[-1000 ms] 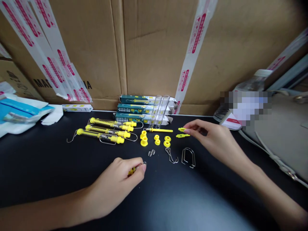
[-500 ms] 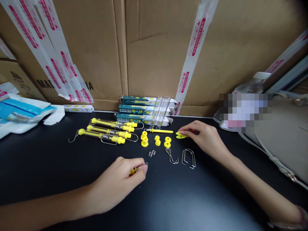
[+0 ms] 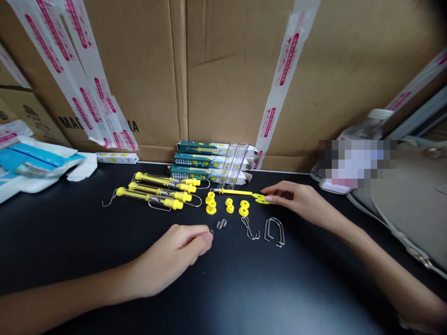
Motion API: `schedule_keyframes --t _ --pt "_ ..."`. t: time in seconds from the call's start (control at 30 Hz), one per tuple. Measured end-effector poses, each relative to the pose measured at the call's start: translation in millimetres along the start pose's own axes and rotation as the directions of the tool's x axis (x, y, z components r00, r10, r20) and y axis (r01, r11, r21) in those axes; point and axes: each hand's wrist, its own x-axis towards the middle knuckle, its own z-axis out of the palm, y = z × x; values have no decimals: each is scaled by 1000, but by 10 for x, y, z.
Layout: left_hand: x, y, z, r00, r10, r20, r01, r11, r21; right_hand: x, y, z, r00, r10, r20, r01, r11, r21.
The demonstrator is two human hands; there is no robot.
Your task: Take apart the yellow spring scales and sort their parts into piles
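Note:
My left hand [image 3: 176, 253] rests on the black table [image 3: 223, 288], fingers curled around a small part with a metal ring showing at the fingertips. My right hand [image 3: 302, 200] reaches left with fingers pinched on small flat yellow clips [image 3: 261, 198] lying on the table. Beside them lie a thin yellow rod [image 3: 234, 191], yellow caps [image 3: 228, 205], small springs [image 3: 220, 224], metal hooks [image 3: 250, 229] and U-shaped wire handles [image 3: 274, 231]. Three assembled yellow spring scales [image 3: 157, 188] lie to the left.
Green boxes [image 3: 202, 160] and two clear tubes [image 3: 232, 163] stand at the back against large taped cardboard cartons [image 3: 223, 70]. White and blue packaging [image 3: 38, 163] lies far left. A grey bag [image 3: 408, 200] and a plastic bottle [image 3: 370, 125] sit at right.
My right hand has slid the yellow clips slightly down and left, next to the rod's end. My left hand has closed more over its part, hiding the yellow piece.

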Motion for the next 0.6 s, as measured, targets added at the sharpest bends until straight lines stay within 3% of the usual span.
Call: schedule_keyframes --t 0.13,0.23,0.5,0.6 --pt "78 -64 -57 984 -159 78 176 938 -298 15 75 -23 999 -1 48 1 1000 15" --pt "147 -95 -110 968 -212 134 250 865 -435 16 61 5 999 -7 48 6 1000 20" --pt "170 -1 -134 960 -269 77 253 712 -656 -6 -7 64 1000 -23 -13 24 999 46" --pt "168 -25 -150 968 -247 43 200 660 -724 -8 -41 64 998 -16 -61 20 998 64"
